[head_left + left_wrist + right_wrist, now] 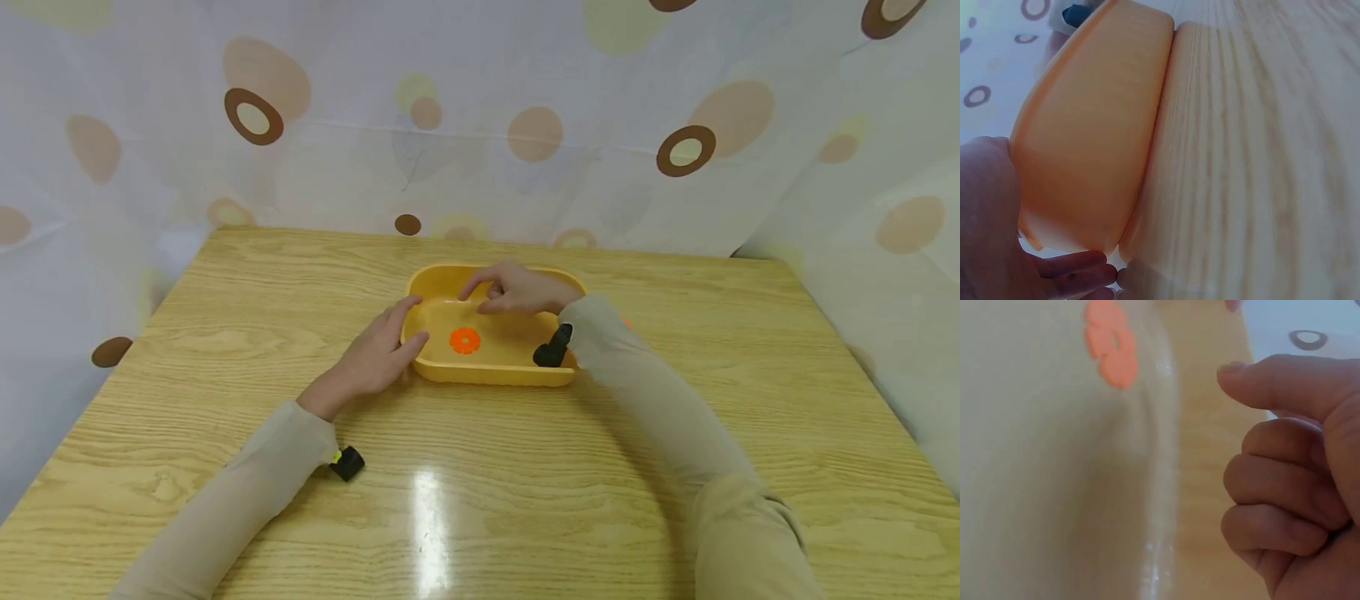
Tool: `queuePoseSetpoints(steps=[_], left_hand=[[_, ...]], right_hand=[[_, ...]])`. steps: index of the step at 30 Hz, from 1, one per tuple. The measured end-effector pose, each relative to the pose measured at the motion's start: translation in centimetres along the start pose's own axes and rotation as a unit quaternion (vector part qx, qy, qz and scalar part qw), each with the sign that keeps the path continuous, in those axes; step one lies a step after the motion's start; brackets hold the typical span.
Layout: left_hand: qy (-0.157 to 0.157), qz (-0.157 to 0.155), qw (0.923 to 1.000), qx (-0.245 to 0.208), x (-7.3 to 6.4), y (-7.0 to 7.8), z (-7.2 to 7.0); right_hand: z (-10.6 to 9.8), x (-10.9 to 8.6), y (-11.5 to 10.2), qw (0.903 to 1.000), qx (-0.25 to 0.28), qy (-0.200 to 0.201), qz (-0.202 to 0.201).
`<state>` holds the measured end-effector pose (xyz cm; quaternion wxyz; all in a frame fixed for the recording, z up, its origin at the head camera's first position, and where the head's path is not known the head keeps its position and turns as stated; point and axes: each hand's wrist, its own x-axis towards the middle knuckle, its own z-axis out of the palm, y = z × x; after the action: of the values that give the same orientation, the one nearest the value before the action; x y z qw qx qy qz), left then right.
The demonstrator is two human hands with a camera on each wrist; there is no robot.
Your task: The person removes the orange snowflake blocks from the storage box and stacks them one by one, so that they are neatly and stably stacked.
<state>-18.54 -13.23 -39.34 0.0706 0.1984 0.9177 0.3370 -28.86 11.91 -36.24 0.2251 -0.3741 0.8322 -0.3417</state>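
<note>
A yellow-orange plastic tray [495, 377] with raised sides sits on the table. My left hand [378, 354] holds its left end, with thumb and fingers spread around the rim. In the left wrist view, several fingertips rest low beside the outer wall of the tray. Above the inside of the tray, my right hand [521, 289] has its thumb and index finger stretched apart with a gap between them; the other fingers are curled, and nothing is in it. On the tray floor lies a flat orange flower-shaped piece [456, 342] with a small hole in its centre.
A bit of something orange [627, 322] peeks out behind the right sleeve, mostly hidden. Black wrist cameras hang at the left cuff [348, 464] and right cuff [553, 348]. A patterned curtain [480, 167] stands behind the wooden table [525, 500].
</note>
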Motion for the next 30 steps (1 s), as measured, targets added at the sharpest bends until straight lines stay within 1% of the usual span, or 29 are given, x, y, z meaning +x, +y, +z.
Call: queuePoseSetpoints(steps=[3,9,12,16,19,21,25,30], left_hand=[[-0.002,-0.001,1.0000,0.000,0.0,0.0,0.0],[0.000,-0.003,1.0000,0.004,0.0,-0.1,0.1],[0.000,0.000,1.0000,0.003,0.0,-0.2,0.2],[0.000,0.004,1.0000,0.001,0.1,-0.1,0.3],[0.002,0.004,1.0000,0.001,0.1,-0.2,0.2],[0.004,0.004,1.0000,0.001,0.2,-0.2,0.2],[0.002,0.005,1.0000,0.002,0.2,-0.4,0.1],[0.004,0.006,1.0000,0.001,0.3,-0.5,0.2]], right_hand=[[0.3,0.2,-0.1,0.9994,0.019,-0.027,0.009],[1.0,0.7,0.5,0.9975,0.038,-0.058,0.014],[1.6,1.0,1.0,0.9964,0.024,-0.081,0.008],[2.1,1.1,1.3,0.9960,-0.010,-0.089,-0.004],[2.1,1.1,1.0,0.9963,-0.016,-0.084,-0.006],[2.0,1.1,0.8,0.9956,-0.022,-0.091,-0.006],[2.0,1.1,0.7,0.9950,-0.028,-0.096,0.001],[2.1,1.3,0.9,0.9952,-0.017,-0.096,0.004]])
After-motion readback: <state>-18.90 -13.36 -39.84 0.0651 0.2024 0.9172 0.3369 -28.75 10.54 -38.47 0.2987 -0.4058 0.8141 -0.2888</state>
